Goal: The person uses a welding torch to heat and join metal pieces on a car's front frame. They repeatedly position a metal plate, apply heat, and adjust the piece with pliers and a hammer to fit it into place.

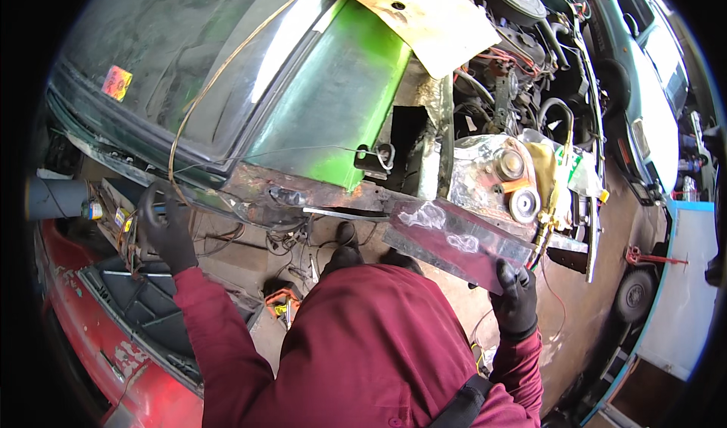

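Note:
My right hand (516,301), in a black glove, pinches the end of a long flat strip (485,258). The strip shows dark red with paler edges and two whitish patches; whether it is see-through or mirror-like I cannot tell. Its far end lies close to the rusty edge below the car's green-painted panel (326,110). At the left, my gloved left hand (168,231) is held with thumb and fingers curved apart, nothing visible between them. It is near a thin brown cable (176,152) that loops down over the windshield (174,57).
An exposed engine (507,72) fills the bay at upper right, with brownish cardboard (416,15) beside it. Behind me at left stands a red car body (91,307). Tools and wires (284,303) litter the floor near my feet. A red jack (651,258) stands at right.

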The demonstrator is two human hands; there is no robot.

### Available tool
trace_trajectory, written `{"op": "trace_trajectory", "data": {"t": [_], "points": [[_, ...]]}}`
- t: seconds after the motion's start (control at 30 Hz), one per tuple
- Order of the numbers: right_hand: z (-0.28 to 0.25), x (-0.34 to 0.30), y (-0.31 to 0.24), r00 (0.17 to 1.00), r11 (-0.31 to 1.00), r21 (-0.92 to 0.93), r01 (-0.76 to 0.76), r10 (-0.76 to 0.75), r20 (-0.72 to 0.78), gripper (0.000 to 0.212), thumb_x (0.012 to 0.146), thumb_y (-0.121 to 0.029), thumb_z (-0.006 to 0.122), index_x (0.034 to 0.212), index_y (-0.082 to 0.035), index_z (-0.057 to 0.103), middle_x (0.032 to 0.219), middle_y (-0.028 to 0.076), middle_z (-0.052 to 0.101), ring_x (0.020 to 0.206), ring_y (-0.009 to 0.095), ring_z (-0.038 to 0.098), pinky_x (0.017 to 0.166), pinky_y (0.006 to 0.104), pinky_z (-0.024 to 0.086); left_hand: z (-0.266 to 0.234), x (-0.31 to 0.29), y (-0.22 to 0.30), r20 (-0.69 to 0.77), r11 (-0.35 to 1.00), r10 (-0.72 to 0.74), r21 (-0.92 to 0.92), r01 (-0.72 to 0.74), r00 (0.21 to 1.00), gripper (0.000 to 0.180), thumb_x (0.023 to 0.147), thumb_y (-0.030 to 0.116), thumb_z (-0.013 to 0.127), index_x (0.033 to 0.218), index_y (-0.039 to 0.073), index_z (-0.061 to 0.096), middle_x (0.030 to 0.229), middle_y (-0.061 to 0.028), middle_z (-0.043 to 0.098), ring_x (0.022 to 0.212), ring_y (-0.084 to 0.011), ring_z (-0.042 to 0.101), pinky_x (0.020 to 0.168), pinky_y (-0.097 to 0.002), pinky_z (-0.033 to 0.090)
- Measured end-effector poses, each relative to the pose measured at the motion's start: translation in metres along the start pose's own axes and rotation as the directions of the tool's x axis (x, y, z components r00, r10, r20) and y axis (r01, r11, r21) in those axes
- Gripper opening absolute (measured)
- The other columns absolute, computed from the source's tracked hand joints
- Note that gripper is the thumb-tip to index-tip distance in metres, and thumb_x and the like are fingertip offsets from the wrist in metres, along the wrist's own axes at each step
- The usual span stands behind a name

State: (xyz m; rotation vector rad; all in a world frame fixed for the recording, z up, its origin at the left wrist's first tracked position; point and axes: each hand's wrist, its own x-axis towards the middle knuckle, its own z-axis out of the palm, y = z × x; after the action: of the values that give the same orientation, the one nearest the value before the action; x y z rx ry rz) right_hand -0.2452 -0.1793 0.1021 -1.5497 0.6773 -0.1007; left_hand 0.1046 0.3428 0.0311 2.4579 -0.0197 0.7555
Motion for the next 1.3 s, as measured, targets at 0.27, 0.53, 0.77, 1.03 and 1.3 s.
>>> {"op": "trace_trajectory", "data": {"t": [0.27,0.53,0.77,1.03,1.3], "points": [[-0.017,0.018,0.026,0.725,0.469,-0.652,0.596,-0.664,0.185,0.082,0.094,0.015,0.075,0.164,-0.015,0.046,0.109,0.017,0.080,0.093,0.032,0.081,0.079,0.0431,0.063,-0.016,-0.091,0.128,0.247,0.869,0.370,-0.432,-0.240,0.895,0.018,0.111,0.010,0.066,0.123,0.000,0.075,0.123,-0.0125,0.074,0.113,-0.0244,0.070,0.100,-0.0385,0.057],[-0.033,0.033,0.013,0.780,0.670,-0.398,0.626,-0.545,0.308,0.022,0.099,0.002,0.073,0.119,-0.005,0.066,0.106,0.008,0.072,0.092,0.024,0.072,0.082,0.0360,0.056,0.046,-0.197,0.302,0.809,0.369,0.478,-0.539,0.757,0.342,0.054,0.110,0.032,0.076,0.151,0.001,0.059,0.136,-0.0115,0.070,0.116,-0.0131,0.071,0.103,-0.0292,0.055],[-0.025,0.033,0.017,0.883,0.978,0.114,-0.175,0.105,0.458,0.054,0.112,-0.026,0.070,0.157,0.002,0.058,0.112,0.004,0.071,0.101,0.011,0.065,0.093,0.0294,0.053,0.038,-0.267,0.229,0.702,0.599,0.374,-0.682,0.420,0.606,0.025,0.113,0.011,0.067,0.137,0.006,0.074,0.111,0.0044,0.072,0.096,-0.0059,0.062,0.085,-0.0243,0.051],[-0.034,0.050,-0.009,0.938,0.908,-0.315,0.277,-0.185,0.293,0.052,0.107,-0.013,0.069,0.157,0.001,0.060,0.127,0.013,0.077,0.115,0.020,0.073,0.106,0.0379,0.056,-0.010,-0.233,0.096,0.952,0.507,-0.246,-0.034,0.861,0.183,0.021,0.114,0.020,0.065,0.120,0.001,0.073,0.104,0.0047,0.070,0.097,-0.0036,0.063,0.091,-0.0267,0.053],[0.009,0.094,-0.015,0.811,0.634,-0.512,0.580,-0.507,0.291,0.048,0.098,-0.002,0.075,0.145,0.002,0.068,0.131,0.019,0.075,0.122,0.034,0.071,0.107,0.0425,0.054,0.065,-0.198,0.131,0.947,0.381,-0.046,-0.278,0.882,0.318,0.029,0.113,0.014,0.063,0.135,-0.004,0.071,0.123,-0.0016,0.075,0.115,-0.0084,0.065,0.107,-0.0286,0.050]]}}
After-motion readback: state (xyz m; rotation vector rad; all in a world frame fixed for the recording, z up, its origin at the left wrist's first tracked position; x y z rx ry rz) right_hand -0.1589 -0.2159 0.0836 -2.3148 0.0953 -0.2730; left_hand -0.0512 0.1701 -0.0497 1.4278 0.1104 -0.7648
